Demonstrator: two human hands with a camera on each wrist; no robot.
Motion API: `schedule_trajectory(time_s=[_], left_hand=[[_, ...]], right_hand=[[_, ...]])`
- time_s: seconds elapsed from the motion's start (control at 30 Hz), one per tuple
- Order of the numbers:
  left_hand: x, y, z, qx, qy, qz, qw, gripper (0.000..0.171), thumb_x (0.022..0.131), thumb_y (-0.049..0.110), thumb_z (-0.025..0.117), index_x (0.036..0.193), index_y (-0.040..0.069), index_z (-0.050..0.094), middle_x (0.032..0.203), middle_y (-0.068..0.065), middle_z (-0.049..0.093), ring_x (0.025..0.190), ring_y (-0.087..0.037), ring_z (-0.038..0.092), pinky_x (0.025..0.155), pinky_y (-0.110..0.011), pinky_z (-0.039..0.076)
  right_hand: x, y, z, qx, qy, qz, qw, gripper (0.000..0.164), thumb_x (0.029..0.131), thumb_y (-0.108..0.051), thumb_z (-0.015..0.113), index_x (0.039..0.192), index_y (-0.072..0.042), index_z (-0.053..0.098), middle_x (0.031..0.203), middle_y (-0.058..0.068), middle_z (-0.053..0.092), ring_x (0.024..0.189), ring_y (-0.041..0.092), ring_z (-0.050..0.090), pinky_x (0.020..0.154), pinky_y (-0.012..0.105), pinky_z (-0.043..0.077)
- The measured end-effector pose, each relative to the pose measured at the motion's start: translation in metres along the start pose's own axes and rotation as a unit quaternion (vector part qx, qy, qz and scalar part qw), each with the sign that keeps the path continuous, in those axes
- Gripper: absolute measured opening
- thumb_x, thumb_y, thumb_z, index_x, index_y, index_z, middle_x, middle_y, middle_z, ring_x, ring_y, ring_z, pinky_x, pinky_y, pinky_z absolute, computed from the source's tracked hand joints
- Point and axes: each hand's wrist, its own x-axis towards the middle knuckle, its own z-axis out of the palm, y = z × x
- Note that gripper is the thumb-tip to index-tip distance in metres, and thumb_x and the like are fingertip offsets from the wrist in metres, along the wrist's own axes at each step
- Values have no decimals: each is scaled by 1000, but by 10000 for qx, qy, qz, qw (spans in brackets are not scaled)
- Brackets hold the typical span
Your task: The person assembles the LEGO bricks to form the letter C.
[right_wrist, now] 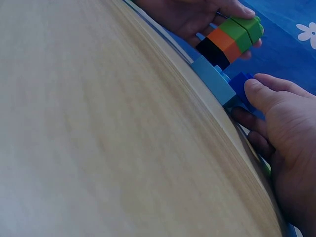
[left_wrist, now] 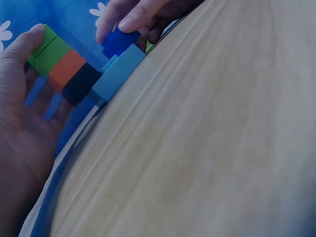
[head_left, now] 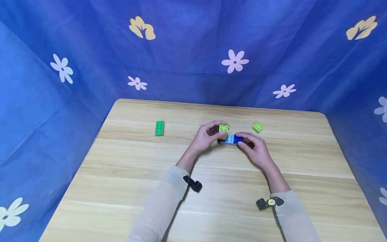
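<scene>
A light blue brick (head_left: pixel 229 139) lies on the table. At its left end stands a stack of toy bricks (head_left: pixel 223 128): two light green on top, then an orange brick (left_wrist: pixel 67 68) and a black brick (left_wrist: pixel 81 84) at the bottom. My left hand (head_left: pixel 207 137) pinches this stack near its top, thumb on the near side and fingers behind. On the right end of the light blue brick sits a dark blue brick (right_wrist: pixel 242 89). My right hand (head_left: pixel 257 149) pinches it between thumb and index finger, the other fingers curled low beside the light blue brick.
A green brick (head_left: pixel 159 128) with several studs lies at the left of the wooden table (head_left: pixel 211 201). A small lime brick (head_left: pixel 257 127) lies beyond my right hand. Behind the table hangs a blue flowered cloth (head_left: pixel 187 50).
</scene>
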Motion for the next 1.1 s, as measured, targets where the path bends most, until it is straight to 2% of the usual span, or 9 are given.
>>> schedule_trajectory(time_s=[0.23, 0.7, 0.93, 1.1], left_hand=[[1, -1, 5, -198, 102, 137, 9997, 33, 99, -1, 71, 132, 1, 69, 121, -11, 73, 100, -19, 69, 87, -28, 58], [1, 1, 2, -216, 96, -33, 9997, 35, 99, 0, 71, 134, 1, 67, 123, -9, 72, 101, -18, 68, 87, -29, 57], [3, 0, -1, -562, -31, 119, 9983, 46, 98, -7, 69, 142, 0, 60, 137, -14, 67, 121, -23, 66, 105, -37, 54], [3, -1, -6, -666, -33, 164, 9976, 48, 97, -7, 70, 143, 0, 59, 138, -15, 66, 125, -27, 64, 110, -41, 52]], right_hand=[[2, 3, -1, -39, 8, -50, 10000, 32, 99, 5, 70, 131, 1, 70, 131, 19, 71, 110, 37, 69, 91, 16, 52], [1, -1, 0, 40, 16, -11, 10000, 32, 99, 5, 69, 131, 2, 70, 132, 20, 70, 112, 38, 68, 92, 16, 53], [1, -1, 0, -10, -1, 8, 10000, 32, 99, 5, 70, 130, 3, 70, 131, 20, 70, 110, 35, 69, 90, 16, 53], [1, 0, 1, -25, 4, -23, 10000, 32, 98, 6, 70, 130, 3, 70, 130, 21, 71, 108, 35, 70, 89, 16, 53]])
